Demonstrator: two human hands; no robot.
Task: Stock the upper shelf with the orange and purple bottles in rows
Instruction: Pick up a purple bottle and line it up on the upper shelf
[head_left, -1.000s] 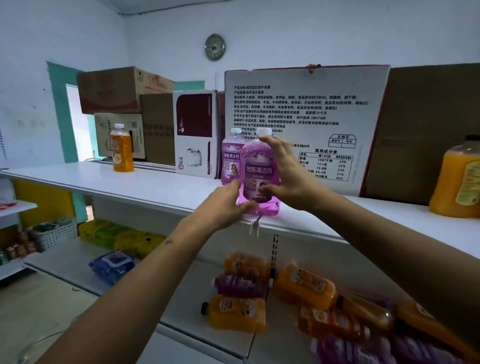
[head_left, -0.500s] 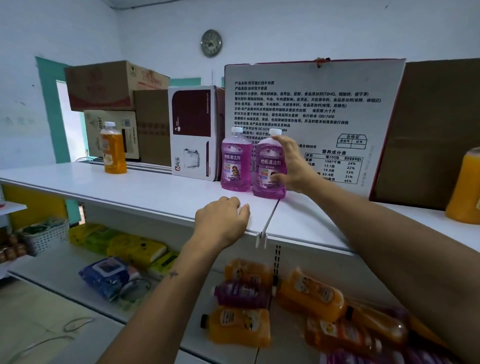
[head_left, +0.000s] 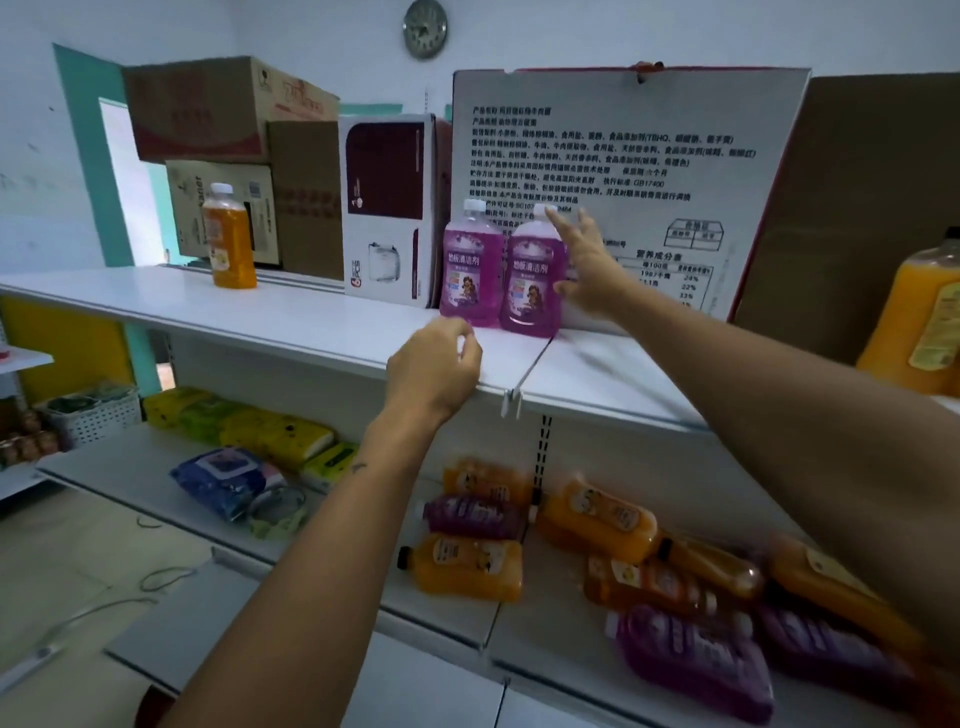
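Nearest the person, on the lower shelf (head_left: 426, 613), orange and purple bottles lie on their sides in a loose heap (head_left: 613, 551), under the outstretched right forearm. Above them, the left hand (head_left: 434, 371) rests on the front lip of the upper shelf (head_left: 270, 312), fingers loosely curled and holding nothing. Farther in, two purple bottles stand upright side by side, touching: the left purple bottle (head_left: 471, 265) and the right purple bottle (head_left: 532, 275). The right hand (head_left: 587, 270) is spread loose just beside the right one, a fingertip at its white cap, not gripping. Left of the pair the shelf surface runs bare to a lone orange bottle (head_left: 228, 239) near the cardboard boxes (head_left: 234, 150). A white printed box (head_left: 623, 182) stands directly behind.
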